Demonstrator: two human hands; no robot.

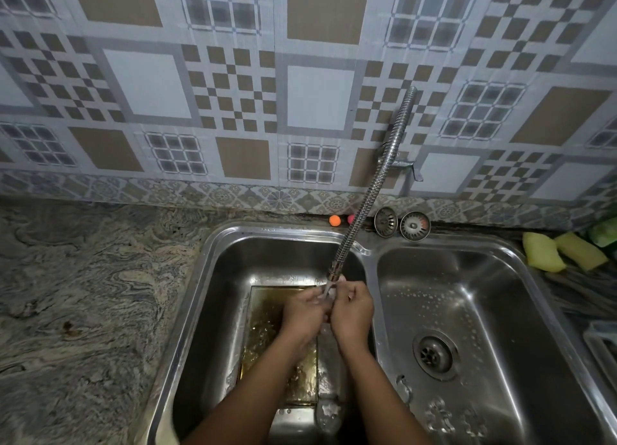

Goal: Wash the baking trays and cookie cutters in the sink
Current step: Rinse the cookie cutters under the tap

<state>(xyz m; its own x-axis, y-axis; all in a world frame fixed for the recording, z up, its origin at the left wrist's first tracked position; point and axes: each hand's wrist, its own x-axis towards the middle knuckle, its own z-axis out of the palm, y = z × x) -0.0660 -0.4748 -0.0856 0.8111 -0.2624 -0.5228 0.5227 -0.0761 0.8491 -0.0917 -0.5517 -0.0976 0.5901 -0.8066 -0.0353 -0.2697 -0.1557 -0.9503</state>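
One baking tray [264,311] lies under both hands [304,315] [351,312].

Yellow sponges [544,252], checkered brown-grey tiles [233,87].

— Arms, report.
— Both bare. My left forearm [247,388] and right forearm [377,388] rise from the lower edge and draw close together toward the wrists.
— Hands?
— My left hand [305,312] and right hand [352,311] meet side by side, touching, backs toward the camera. The fingers [347,289] of both are curled inward toward each other, tips close together.
— Holding anything?
— Cannot tell; the curled fingers hide whatever may lie between them.
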